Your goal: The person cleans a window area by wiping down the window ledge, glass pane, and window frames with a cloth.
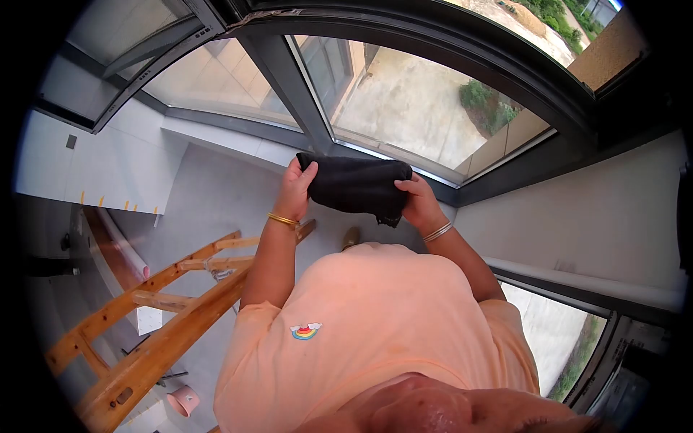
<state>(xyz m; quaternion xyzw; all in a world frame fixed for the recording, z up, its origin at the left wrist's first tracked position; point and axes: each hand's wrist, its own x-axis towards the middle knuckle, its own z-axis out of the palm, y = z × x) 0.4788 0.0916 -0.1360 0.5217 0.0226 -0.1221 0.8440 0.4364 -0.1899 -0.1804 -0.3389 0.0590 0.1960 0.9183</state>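
Note:
A folded black cloth point(355, 184) is stretched between my two hands in front of my chest. My left hand point(294, 189) grips its left end, thumb on top and fingers behind it. At the other end, my right hand point(420, 200) pinches the cloth near its upper right corner. A small flap of the fabric hangs down beside the right hand. The fingers behind the cloth are mostly hidden.
A wooden stepladder point(166, 339) stands at my left. Ahead are dark-framed windows point(404, 101) above a white sill point(224, 144). A pink bucket point(183, 400) sits on the grey floor point(209, 180) at lower left. A white wall point(577, 231) is on my right.

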